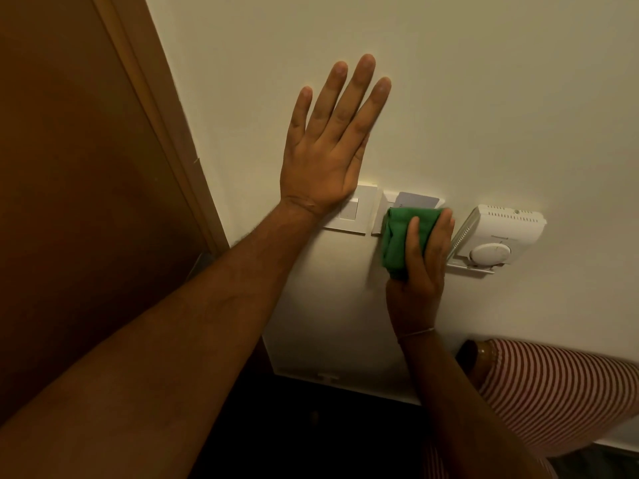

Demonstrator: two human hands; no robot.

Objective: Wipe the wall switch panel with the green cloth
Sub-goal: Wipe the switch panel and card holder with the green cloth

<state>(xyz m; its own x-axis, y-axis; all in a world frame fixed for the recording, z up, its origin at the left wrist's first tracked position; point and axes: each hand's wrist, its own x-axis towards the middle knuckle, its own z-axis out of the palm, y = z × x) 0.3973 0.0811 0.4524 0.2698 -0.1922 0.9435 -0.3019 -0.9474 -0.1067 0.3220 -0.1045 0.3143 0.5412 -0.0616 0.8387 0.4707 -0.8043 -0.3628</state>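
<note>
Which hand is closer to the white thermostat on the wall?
Right. The right hand, holding the green cloth, is just beside the thermostat; the left hand lies flat further away.

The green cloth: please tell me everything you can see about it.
The green cloth is a plain, soft-looking fabric, folded into a thick pad with visible creases. The right hand holds it, thumb across its front and fingers wrapped over its right edge, and presses it against the middle wall plate, covering that plate's lower part. A pale card shows just above the cloth. It does not reach the thermostat at its right.

brown door (79, 167), white thermostat (498, 236), cream wall (484, 98)
</note>
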